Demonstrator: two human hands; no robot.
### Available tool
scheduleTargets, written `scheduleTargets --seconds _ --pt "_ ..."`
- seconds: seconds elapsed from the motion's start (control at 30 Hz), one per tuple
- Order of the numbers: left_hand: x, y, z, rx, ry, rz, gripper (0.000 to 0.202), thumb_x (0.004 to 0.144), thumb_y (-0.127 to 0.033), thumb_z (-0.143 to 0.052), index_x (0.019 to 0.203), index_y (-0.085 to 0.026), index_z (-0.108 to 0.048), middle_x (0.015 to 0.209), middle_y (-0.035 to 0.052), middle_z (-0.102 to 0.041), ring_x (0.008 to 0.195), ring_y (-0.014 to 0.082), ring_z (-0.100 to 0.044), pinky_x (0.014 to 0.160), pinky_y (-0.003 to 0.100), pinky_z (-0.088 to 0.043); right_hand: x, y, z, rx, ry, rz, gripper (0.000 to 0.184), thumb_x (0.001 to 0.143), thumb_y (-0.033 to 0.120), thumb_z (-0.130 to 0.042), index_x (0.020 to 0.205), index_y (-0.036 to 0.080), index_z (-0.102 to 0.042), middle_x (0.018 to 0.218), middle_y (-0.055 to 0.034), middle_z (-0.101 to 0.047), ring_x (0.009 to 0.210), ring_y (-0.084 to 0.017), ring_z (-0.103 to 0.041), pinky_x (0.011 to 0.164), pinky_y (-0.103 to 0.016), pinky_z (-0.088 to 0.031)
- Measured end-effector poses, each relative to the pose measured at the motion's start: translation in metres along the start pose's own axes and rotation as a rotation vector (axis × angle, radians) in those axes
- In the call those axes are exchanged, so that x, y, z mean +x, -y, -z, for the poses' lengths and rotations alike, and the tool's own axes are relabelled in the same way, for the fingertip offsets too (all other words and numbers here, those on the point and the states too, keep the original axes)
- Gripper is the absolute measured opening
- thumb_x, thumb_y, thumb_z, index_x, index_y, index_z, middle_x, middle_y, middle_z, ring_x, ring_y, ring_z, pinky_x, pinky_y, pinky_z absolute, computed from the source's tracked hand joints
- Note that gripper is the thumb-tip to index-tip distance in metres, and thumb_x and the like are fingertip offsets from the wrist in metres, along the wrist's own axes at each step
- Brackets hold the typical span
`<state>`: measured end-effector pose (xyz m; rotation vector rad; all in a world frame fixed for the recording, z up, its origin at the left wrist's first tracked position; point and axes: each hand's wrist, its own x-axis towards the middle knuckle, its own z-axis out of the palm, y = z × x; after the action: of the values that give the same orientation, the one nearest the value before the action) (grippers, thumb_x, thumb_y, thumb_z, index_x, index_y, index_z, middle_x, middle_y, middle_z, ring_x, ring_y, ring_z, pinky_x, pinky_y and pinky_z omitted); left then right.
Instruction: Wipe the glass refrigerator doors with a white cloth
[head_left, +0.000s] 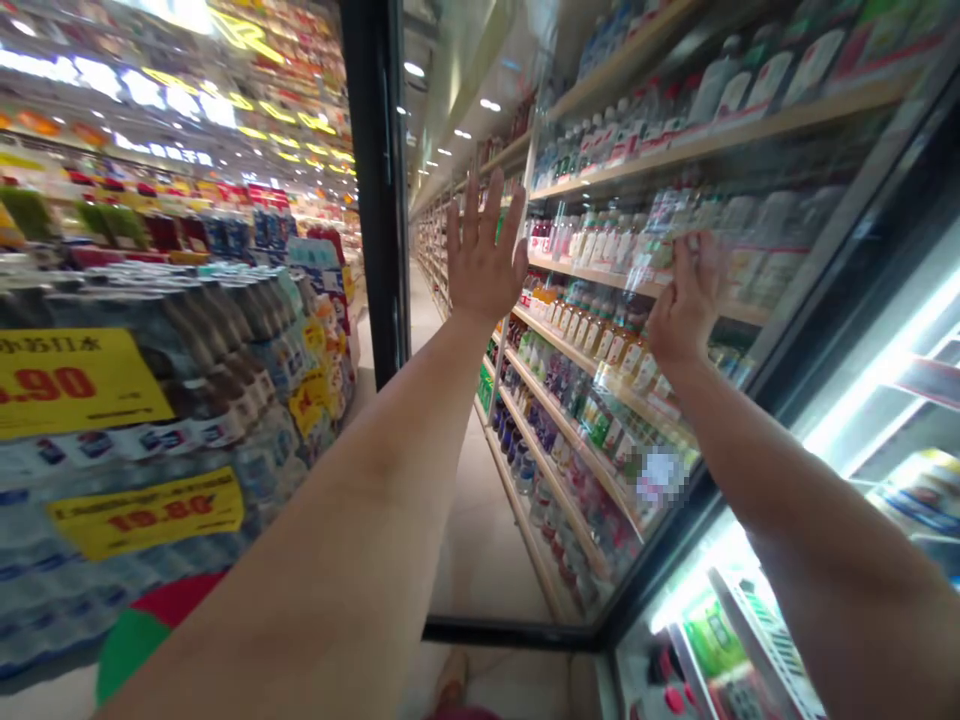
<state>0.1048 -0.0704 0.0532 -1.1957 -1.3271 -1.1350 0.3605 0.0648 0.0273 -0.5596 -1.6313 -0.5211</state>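
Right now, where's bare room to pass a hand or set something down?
Your left hand and right hand leave glass between them. Visible through it, floor beside the bottle shelves looks bare. Those shelves and the stacked packs at left are crowded.

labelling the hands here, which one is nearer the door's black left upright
Left: the left hand is spread open just right of the upright; the right hand is well farther right.
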Motion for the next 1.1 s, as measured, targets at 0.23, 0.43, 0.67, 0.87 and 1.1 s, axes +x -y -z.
scheduleTargets --seconds 0.23,0.43,0.67,0.87,1.1 --pt "0.000 0.001 0.002 -0.073 0.010 -0.005 0.067 0.092 -0.032 -0.045 0.159 -0.036 -0.036 0.165 -0.0141 -0.020 0.155 0.0115 0.010 0.132 0.050 0.001 -0.023 0.065 -0.012 0.076 0.295 0.514 0.052 0.095 0.016 -0.043 0.144 0.027 -0.059 0.154 -0.0025 -0.053 0.153 -0.027 -0.034 0.122 -0.052 -0.033" --pt "0.000 0.003 -0.002 -0.088 0.021 -0.002 0.063 0.096 -0.033 -0.040 0.159 -0.035 -0.035 0.165 -0.0168 -0.021 0.153 0.0052 0.018 0.132 0.050 0.007 0.012 0.049 -0.016 0.024 0.016 0.166 0.057 0.096 0.015 -0.038 0.151 0.025 -0.051 0.160 -0.0069 -0.043 0.155 -0.031 -0.027 0.121 -0.059 -0.029" --pt "0.000 0.003 0.001 -0.122 0.018 -0.015 0.064 0.096 -0.037 -0.039 0.159 -0.042 -0.033 0.164 -0.0184 -0.024 0.152 0.0043 0.016 0.132 0.045 0.007 0.005 0.079 -0.023 0.135 0.263 0.513 0.049 0.100 0.020 -0.039 0.146 0.029 -0.056 0.155 -0.0024 -0.052 0.153 -0.025 -0.032 0.121 -0.052 -0.033" --pt "0.001 0.011 -0.008 -0.135 0.028 -0.074 0.074 0.091 -0.054 -0.040 0.162 -0.039 -0.026 0.163 -0.0244 -0.017 0.142 0.0010 0.036 0.126 0.036 0.025 0.060 0.057 -0.033 0.144 -0.097 0.049 0.050 0.106 0.033 -0.027 0.147 0.027 -0.054 0.161 -0.0038 -0.043 0.155 -0.024 -0.023 0.124 -0.057 -0.021" --pt "-0.002 0.015 -0.009 -0.075 0.042 -0.197 0.076 0.095 -0.066 -0.027 0.163 -0.033 -0.025 0.165 -0.0163 -0.020 0.149 0.0032 0.026 0.123 0.037 0.028 0.056 0.134 -0.044 0.330 0.132 -0.030 0.060 0.106 0.052 -0.013 0.160 0.032 -0.033 0.168 0.0024 -0.027 0.160 -0.021 -0.008 0.130 -0.050 -0.017"
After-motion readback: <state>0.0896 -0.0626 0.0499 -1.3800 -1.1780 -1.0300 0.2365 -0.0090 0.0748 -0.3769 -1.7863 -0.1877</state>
